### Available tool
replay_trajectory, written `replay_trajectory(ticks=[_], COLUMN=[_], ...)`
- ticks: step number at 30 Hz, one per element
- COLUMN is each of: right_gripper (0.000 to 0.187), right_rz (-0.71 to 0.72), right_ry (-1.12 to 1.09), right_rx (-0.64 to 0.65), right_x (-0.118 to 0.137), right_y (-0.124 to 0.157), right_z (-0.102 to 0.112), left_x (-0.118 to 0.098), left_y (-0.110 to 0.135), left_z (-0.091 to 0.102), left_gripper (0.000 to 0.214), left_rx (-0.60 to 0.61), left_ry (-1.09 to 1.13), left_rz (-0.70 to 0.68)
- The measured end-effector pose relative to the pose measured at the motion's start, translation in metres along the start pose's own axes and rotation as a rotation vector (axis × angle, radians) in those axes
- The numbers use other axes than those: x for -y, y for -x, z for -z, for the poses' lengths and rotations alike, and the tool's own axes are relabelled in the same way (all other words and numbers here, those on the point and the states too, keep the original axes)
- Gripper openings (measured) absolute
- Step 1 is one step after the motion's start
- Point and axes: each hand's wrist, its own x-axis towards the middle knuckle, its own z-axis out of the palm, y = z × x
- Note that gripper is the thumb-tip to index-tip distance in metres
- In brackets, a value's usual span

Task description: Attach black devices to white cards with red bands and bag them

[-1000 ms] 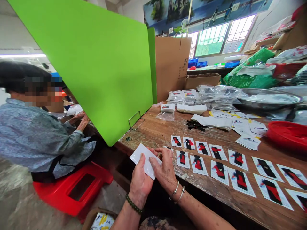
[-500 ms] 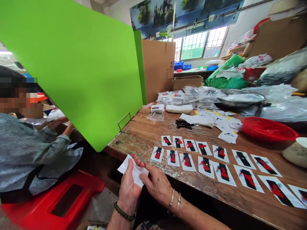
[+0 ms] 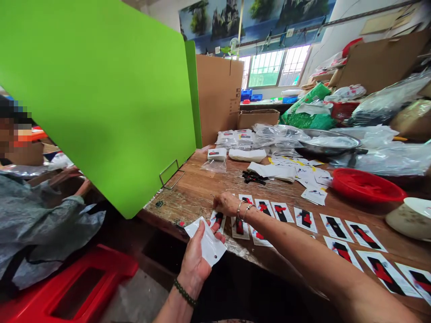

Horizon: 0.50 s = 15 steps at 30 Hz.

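My left hand (image 3: 197, 255) is closed around a small white plastic bag (image 3: 213, 246) with a round hole near its lower corner, held at the table's front edge. The thumb lies across the bag's face. My right hand (image 3: 226, 204) reaches over the left end of the rows of white cards, its fingers bent down; what is in them is hidden. Just below it lies a card (image 3: 218, 220), partly covered. Each card carries black and red pieces, like the card (image 3: 305, 218) farther right. My right forearm hides part of the front row.
Behind the cards lie black strips (image 3: 253, 177), folded white sheets (image 3: 272, 171) and clear packets (image 3: 244, 138). A red basin (image 3: 368, 186) and a bowl (image 3: 412, 217) stand right. A green partition (image 3: 134, 103) rises left; beyond it sits a person (image 3: 43, 215).
My right hand has left the white bag and moved forward onto the left end of the card rows. My left hand, still holding the bag, has shifted slightly right.
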Motion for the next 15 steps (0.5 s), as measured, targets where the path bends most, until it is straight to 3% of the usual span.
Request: replay_trajectory(ticks=[11, 15], right_gripper=[0.014, 0.006], right_rz=[0.039, -0.042], right_ry=[-0.096, -0.225], right_rx=[0.128, 0.029], right_x=[-0.004, -0.001], right_y=[-0.028, -0.033], right_z=[-0.01, -0.014], left_x=[0.002, 0.002], left_y=[-0.011, -0.011], left_z=[0.009, 0.009], left_gripper=[0.023, 0.022], left_rx=[-0.025, -0.038], left_ry=[0.037, 0.051], left_rz=[-0.009, -0.008])
